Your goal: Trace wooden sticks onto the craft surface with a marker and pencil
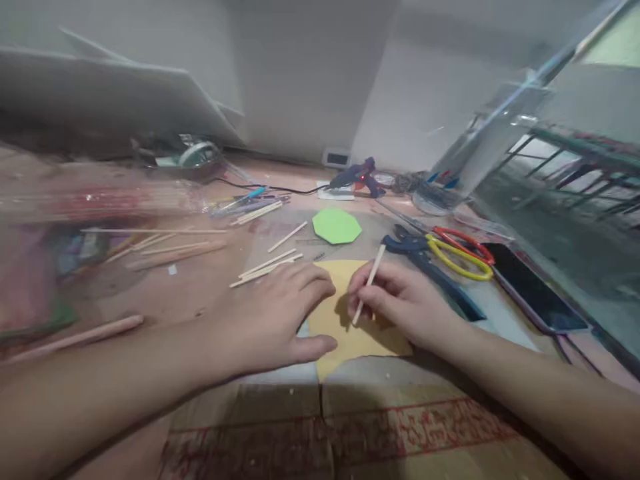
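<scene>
Between the thumb and fingers of my right hand is a short wooden stick, tilted over a sheet of yellow paper. My left hand reaches over the paper's left edge, thumb and fingers apart, nothing held. Just beyond its fingers lie pale wooden sticks, and one more stick is farther back. A green octagonal paper rests behind the yellow sheet.
Pliers, scissors with red and yellow handles and a phone lie at the right. A glue gun with a cable stands at the back. More sticks and a plastic-wrapped bundle are at the left.
</scene>
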Demonstrator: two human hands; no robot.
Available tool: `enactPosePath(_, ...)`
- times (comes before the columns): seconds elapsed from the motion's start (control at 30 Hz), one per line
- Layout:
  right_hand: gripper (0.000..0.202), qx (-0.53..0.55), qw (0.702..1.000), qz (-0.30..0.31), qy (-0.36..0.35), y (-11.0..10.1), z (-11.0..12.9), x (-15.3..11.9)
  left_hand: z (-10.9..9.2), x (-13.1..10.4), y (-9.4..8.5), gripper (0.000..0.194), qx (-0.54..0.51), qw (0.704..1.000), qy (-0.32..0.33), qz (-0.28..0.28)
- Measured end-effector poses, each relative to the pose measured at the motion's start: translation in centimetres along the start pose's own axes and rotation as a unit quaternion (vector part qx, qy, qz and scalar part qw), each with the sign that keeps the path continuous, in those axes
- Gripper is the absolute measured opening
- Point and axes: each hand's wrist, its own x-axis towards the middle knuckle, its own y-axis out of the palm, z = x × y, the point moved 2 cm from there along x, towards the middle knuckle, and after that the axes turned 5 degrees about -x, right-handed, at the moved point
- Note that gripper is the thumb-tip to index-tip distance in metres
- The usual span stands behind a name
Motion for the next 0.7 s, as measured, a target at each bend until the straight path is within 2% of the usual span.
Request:
enactPosePath(0.17, 0.003, -0.084, 0.995, 0.012, -0.054, 0.7, 0.4, -0.7, -0.3, 0.0, -0.2, 0.057, -0.010, 1.000, 0.016, -0.006)
enactPosePath(0.23, 0.010, -0.127, 0.989, 0.012, -0.075, 0.7, 0.4, -0.9, -0.4, 0.1, -0.2, 0.056, -0.015, 1.000, 0.023, -0.014)
enactPosePath(0.3, 0.005, -0.145, 0.986, 0.006, -0.086, 0.7, 0.4, -1.0, -0.4, 0.2, -0.2, 0.053, -0.022, 0.999, 0.023, -0.016)
enactPosePath(0.43, 0.026, -0.116, 0.990, -0.009, -0.076, 0.5, 0.3, -1.1, -0.3, 0.2, -0.1, 0.052, -0.023, 1.000, 0.009, -0.009)
enactPosePath(0.63, 0.012, -0.025, 0.996, -0.042, -0.071, -0.2, 0.4, -0.7, -0.3, -0.1, -0.1, 0.053, -0.011, 1.000, 0.022, -0.013)
enactPosePath(0.7, 0.007, -0.039, 0.997, -0.038, -0.049, -0.5, 0.4, -0.6, -0.3, 0.0, -0.1, 0.051, -0.010, 1.000, 0.022, -0.012)
